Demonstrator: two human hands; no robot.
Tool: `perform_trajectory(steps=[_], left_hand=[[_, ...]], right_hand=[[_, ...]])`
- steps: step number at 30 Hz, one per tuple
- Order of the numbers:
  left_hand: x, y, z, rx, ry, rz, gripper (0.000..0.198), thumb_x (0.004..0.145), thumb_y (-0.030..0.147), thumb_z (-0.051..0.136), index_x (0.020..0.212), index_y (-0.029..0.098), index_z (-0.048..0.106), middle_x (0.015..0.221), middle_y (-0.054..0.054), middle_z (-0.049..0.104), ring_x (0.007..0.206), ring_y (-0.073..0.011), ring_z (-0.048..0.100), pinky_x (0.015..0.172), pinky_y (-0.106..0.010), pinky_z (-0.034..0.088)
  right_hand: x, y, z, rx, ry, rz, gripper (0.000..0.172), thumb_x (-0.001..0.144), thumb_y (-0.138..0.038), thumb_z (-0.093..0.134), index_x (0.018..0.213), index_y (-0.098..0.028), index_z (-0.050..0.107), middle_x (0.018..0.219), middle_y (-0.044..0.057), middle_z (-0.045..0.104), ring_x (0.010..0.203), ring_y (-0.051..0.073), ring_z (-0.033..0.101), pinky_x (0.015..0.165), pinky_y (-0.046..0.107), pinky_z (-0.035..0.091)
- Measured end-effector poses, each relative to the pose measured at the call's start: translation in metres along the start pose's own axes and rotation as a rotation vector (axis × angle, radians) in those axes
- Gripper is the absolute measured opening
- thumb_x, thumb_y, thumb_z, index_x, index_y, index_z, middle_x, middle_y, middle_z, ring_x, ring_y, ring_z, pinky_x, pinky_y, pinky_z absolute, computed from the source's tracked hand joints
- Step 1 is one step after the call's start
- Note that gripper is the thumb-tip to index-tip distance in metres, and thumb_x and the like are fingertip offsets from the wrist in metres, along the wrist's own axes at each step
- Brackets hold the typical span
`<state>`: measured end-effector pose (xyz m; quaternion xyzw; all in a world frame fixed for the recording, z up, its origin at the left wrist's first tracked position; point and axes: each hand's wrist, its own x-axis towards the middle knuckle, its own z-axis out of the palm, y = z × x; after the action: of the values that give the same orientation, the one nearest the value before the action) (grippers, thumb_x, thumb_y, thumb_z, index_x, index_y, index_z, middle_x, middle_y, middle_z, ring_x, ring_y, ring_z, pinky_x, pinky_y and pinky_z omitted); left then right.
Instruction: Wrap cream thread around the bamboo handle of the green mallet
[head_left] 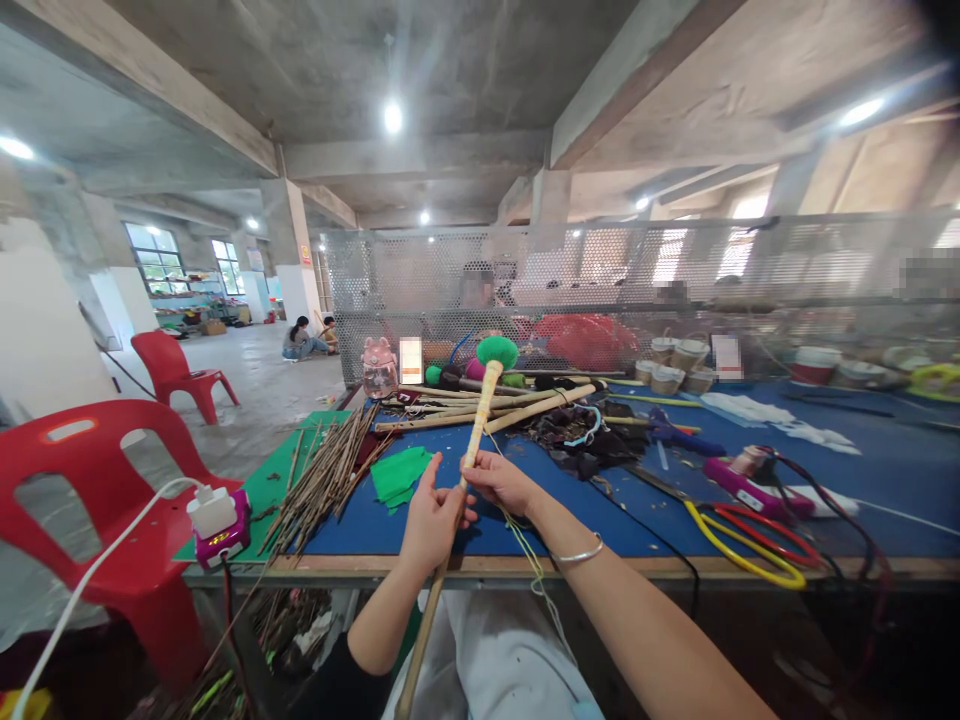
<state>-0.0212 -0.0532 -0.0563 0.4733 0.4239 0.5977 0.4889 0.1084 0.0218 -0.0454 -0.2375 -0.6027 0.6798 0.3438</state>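
Note:
A long bamboo stick [424,640] slants up from my lap over the table edge, with a round green pad [497,351] at its top end. Pale yellow wrapping [481,415] covers the upper part of the stick. My left hand [435,512] is closed around the stick below the wrapping, its index finger pointing up. Just above it, my right hand [506,485] pinches the stick at the lower end of the wrapping. Loose yellowish thread [534,570] hangs beneath my right hand down to my lap. The fingertips partly hide the pinched spot.
Thin twigs [322,490] and green cloth [401,474] lie left on the blue table [345,538]. Thicker sticks [517,412] and black plastic [574,440] lie behind. Yellow-and-red-handled shears [739,545] and a purple power strip [754,488] are right; a mesh screen [442,270] stands behind.

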Motion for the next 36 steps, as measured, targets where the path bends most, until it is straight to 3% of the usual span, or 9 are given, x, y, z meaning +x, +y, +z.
perform_trajectory(steps=[5, 7, 12, 15, 18, 23, 29, 33, 36], left_hand=[[0.003, -0.009, -0.002, 0.199, 0.132, 0.191, 0.076, 0.059, 0.031, 0.072, 0.127, 0.016, 0.041, 0.066, 0.002, 0.060, 0.056, -0.0089, 0.054, 0.058, -0.020, 0.043], [0.003, -0.008, -0.003, 0.221, 0.142, 0.200, 0.073, 0.058, 0.030, 0.073, 0.124, 0.014, 0.045, 0.061, 0.003, 0.058, 0.053, -0.0083, 0.051, 0.055, -0.019, 0.041], [0.001, -0.003, -0.001, 0.035, 0.017, 0.048, 0.078, 0.069, 0.041, 0.064, 0.133, 0.013, 0.030, 0.059, 0.001, 0.060, 0.048, -0.0101, 0.054, 0.049, -0.020, 0.042], [-0.001, -0.002, 0.000, 0.001, -0.029, 0.008, 0.080, 0.070, 0.045, 0.060, 0.136, 0.017, 0.024, 0.058, 0.002, 0.060, 0.044, -0.0105, 0.055, 0.044, -0.019, 0.041], [0.000, -0.005, 0.001, 0.085, 0.004, 0.062, 0.075, 0.072, 0.043, 0.059, 0.135, 0.018, 0.027, 0.055, 0.003, 0.059, 0.043, -0.0093, 0.052, 0.045, -0.019, 0.040], [0.003, -0.007, -0.002, 0.206, 0.128, 0.181, 0.082, 0.061, 0.033, 0.070, 0.132, 0.013, 0.034, 0.060, 0.003, 0.059, 0.051, -0.0084, 0.051, 0.054, -0.019, 0.040], [0.004, -0.001, -0.005, 0.012, 0.038, 0.047, 0.090, 0.064, 0.039, 0.068, 0.136, 0.013, 0.021, 0.054, 0.004, 0.058, 0.047, -0.0097, 0.051, 0.047, -0.019, 0.037], [0.003, 0.003, -0.005, -0.029, -0.007, -0.023, 0.093, 0.067, 0.039, 0.065, 0.138, 0.014, 0.011, 0.057, 0.002, 0.060, 0.046, -0.0123, 0.054, 0.046, -0.022, 0.041], [0.003, 0.000, -0.003, 0.041, -0.024, -0.005, 0.081, 0.070, 0.039, 0.061, 0.135, 0.013, 0.020, 0.055, 0.002, 0.058, 0.048, -0.0127, 0.055, 0.048, -0.022, 0.041]], right_hand=[[0.001, 0.000, 0.002, -0.028, 0.070, -0.025, 0.036, 0.059, -0.034, 0.073, 0.073, -0.014, 0.046, 0.046, -0.010, 0.040, 0.033, 0.000, 0.023, 0.033, 0.018, 0.010], [0.000, -0.002, 0.003, -0.022, 0.070, -0.027, 0.036, 0.059, -0.034, 0.073, 0.074, -0.015, 0.046, 0.046, -0.010, 0.040, 0.032, 0.000, 0.022, 0.033, 0.018, 0.010], [-0.001, -0.001, 0.002, 0.034, -0.012, 0.003, 0.039, 0.063, -0.036, 0.070, 0.086, -0.017, 0.046, 0.046, -0.010, 0.042, 0.030, 0.001, 0.021, 0.032, 0.019, 0.007], [0.000, 0.001, 0.001, 0.018, -0.019, 0.023, 0.034, 0.064, -0.036, 0.069, 0.079, -0.017, 0.045, 0.043, -0.012, 0.035, 0.031, 0.001, 0.018, 0.033, 0.018, 0.007], [0.000, 0.000, 0.003, -0.034, 0.005, 0.027, 0.034, 0.063, -0.036, 0.070, 0.073, -0.016, 0.045, 0.043, -0.011, 0.036, 0.032, 0.001, 0.020, 0.033, 0.019, 0.008], [-0.001, -0.003, 0.005, -0.040, 0.079, -0.029, 0.036, 0.057, -0.032, 0.074, 0.071, -0.015, 0.046, 0.050, -0.008, 0.045, 0.035, 0.001, 0.027, 0.035, 0.018, 0.014], [0.000, 0.001, 0.000, 0.014, 0.009, -0.010, 0.037, 0.063, -0.037, 0.070, 0.083, -0.017, 0.046, 0.045, -0.012, 0.035, 0.032, 0.002, 0.020, 0.032, 0.018, 0.008], [0.001, 0.003, 0.000, 0.003, -0.020, -0.007, 0.034, 0.065, -0.037, 0.068, 0.080, -0.017, 0.045, 0.045, -0.011, 0.035, 0.033, 0.002, 0.020, 0.032, 0.018, 0.009], [0.001, 0.002, 0.002, -0.033, -0.014, -0.013, 0.033, 0.065, -0.036, 0.068, 0.077, -0.017, 0.044, 0.045, -0.011, 0.036, 0.032, 0.001, 0.019, 0.032, 0.018, 0.009]])
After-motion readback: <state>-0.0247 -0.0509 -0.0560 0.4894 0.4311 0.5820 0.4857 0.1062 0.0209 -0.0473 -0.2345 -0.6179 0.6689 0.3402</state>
